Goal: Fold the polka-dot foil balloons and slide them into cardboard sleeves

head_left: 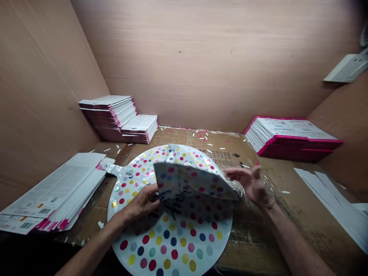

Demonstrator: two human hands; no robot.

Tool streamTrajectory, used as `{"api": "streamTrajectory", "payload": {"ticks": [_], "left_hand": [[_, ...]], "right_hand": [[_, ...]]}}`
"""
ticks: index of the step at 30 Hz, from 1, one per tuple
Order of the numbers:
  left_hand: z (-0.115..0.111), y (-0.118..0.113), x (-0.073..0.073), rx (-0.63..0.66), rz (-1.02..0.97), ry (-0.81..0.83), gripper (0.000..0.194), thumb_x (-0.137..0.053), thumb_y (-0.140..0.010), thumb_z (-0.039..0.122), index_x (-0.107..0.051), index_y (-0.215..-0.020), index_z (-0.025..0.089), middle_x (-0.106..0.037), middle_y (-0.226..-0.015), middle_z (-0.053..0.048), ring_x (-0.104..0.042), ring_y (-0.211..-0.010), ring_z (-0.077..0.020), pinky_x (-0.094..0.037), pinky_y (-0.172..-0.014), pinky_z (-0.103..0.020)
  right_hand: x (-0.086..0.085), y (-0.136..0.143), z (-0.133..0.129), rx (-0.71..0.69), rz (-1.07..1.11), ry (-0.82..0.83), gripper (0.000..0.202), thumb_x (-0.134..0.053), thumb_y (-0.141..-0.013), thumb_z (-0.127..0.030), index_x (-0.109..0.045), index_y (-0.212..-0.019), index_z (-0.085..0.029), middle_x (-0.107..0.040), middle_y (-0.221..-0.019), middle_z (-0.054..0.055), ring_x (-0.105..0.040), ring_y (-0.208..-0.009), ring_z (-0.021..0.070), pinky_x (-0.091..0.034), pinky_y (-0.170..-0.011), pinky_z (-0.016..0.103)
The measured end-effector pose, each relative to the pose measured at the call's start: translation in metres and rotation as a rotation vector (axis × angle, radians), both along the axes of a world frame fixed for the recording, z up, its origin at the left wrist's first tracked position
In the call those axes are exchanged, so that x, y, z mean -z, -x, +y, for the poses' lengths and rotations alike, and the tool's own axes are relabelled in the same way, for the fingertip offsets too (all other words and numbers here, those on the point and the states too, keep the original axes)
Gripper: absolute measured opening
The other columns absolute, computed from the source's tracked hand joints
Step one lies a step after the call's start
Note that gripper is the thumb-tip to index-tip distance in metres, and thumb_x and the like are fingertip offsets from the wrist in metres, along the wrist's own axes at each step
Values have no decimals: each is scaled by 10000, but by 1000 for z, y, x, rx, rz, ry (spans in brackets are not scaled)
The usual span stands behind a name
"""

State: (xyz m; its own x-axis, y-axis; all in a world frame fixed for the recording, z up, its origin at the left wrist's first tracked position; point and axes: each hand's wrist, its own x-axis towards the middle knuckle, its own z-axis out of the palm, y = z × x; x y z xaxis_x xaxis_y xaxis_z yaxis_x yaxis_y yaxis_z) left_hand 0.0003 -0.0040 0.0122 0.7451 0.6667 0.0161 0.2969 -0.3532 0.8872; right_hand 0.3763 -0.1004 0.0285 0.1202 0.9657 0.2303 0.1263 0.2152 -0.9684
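Note:
A flat white foil balloon (172, 249) with many coloured dots lies in front of me, its narrow neck pointing to the left. Part of it is folded over into a raised flap (195, 180), with dark lettering showing on the foil. My left hand (145, 201) pinches the flap's left side, its fingertips partly hidden behind the foil. Off the flap's right end, my right hand (253, 186) is held up with its fingers apart and nothing in it.
Left of the balloon lie fanned printed cards (66, 188). Stacks of folded pink-edged cards stand at the back left (109, 119) and back right (293, 138). Paper scraps (201, 134) litter the cardboard surface; white sheets (330, 199) lie at right. Wooden panels (201, 57) enclose the bench.

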Motion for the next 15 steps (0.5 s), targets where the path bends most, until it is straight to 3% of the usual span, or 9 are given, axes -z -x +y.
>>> {"api": "streamTrajectory", "payload": {"ticks": [2,4,6,8,10,12,15], "left_hand": [[-4,3,-4,70,92,-140,242,-551,-841,315,-703,-991,202,-740,-947,-32,-667,-1005,-256,-540,-873,-321],[-6,3,-7,114,151,-285,299,-588,-819,328,-681,-1080,218,-717,-1117,-54,-592,-1182,-293,-493,-978,-364],[-6,1,-7,149,178,-390,363,-600,-811,308,-636,-1159,209,-651,-1271,-87,-512,-1291,-296,-444,-1046,-398],[-5,-1,-5,170,166,-447,330,-548,-836,254,-629,-1150,195,-630,-1305,-102,-505,-1304,-273,-424,-1069,-402],[-3,-2,-1,167,140,-436,301,-467,-880,225,-644,-1122,192,-645,-1287,-93,-519,-1295,-246,-410,-1084,-388],[-1,-3,3,98,129,-355,319,-404,-929,260,-664,-1105,204,-672,-1246,-72,-553,-1259,-232,-421,-1072,-366],[2,-5,7,-94,124,-197,358,-401,-946,388,-691,-1073,219,-723,-1118,-44,-651,-1088,-231,-496,-952,-331]], "right_hand": [[-22,25,11,58,-192,-74,532,-410,-934,-635,-716,-1077,-225,-728,-1074,93,-679,-957,234,-535,-855,403],[-40,54,27,-144,-421,-151,350,-521,-946,-468,-701,-1123,-225,-710,-1139,80,-647,-1069,215,-498,-943,375],[-47,74,44,-423,-577,-160,326,-517,-956,-412,-678,-1183,-243,-691,-1195,60,-628,-1117,195,-477,-983,356],[-40,76,53,-580,-702,-101,348,-484,-966,-421,-680,-1187,-237,-672,-1233,66,-613,-1150,204,-455,-1018,377],[-23,59,46,-541,-747,-16,419,-438,-971,-478,-697,-1160,-209,-646,-1274,100,-568,-1222,242,-409,-1068,428],[-5,35,20,-382,-631,70,548,-400,-951,-590,-655,-1241,-202,-584,-1356,122,-495,-1302,274,-367,-1101,463],[15,9,-33,-382,-450,154,873,-520,-790,-761,-404,-1474,-232,-401,-1511,128,-417,-1359,323,-364,-1103,483]]}}
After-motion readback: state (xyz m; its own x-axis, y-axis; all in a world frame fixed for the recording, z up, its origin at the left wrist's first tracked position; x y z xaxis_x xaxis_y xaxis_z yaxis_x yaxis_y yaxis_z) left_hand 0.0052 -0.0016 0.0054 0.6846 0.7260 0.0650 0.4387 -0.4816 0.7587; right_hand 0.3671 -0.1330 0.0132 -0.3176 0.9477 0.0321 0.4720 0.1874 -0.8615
